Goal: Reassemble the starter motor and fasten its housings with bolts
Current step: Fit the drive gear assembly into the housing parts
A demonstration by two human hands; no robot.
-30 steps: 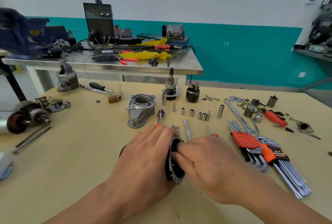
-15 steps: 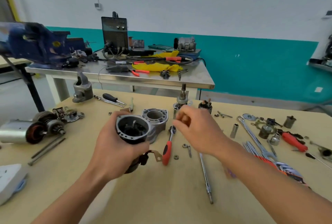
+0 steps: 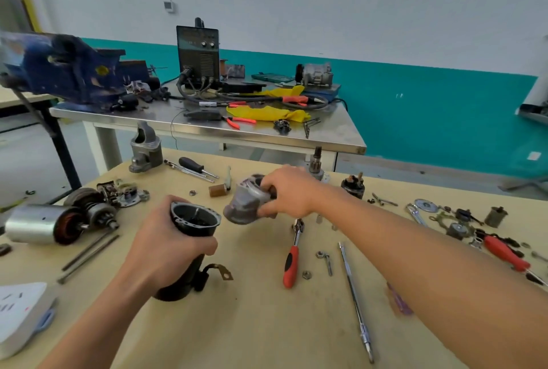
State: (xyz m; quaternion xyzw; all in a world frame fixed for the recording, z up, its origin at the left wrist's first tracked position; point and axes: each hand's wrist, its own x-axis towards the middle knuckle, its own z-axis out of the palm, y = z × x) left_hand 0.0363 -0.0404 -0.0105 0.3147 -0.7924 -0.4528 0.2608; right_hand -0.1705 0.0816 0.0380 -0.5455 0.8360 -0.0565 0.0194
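Since both parts are rigid metal w/ some heft, the black motor body (image 3: pixel 195 231) prob. wants a full wrap round its barrel, the grey cast housing (image 3: pixel 244 205) a grip on its outer walls, clear of the mating rim. Left hand (image 3: pixel 164 253) is curled round the body, open end up, over the worktop (image 3: pixel 261 327). Right hand (image 3: pixel 289 192) clamps the housing just right of the left; contact unclear.

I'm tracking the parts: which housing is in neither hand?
The grey nose housing standing upright, far left, untouched; the left hand grips the black housing, the right hand the other grey housing.
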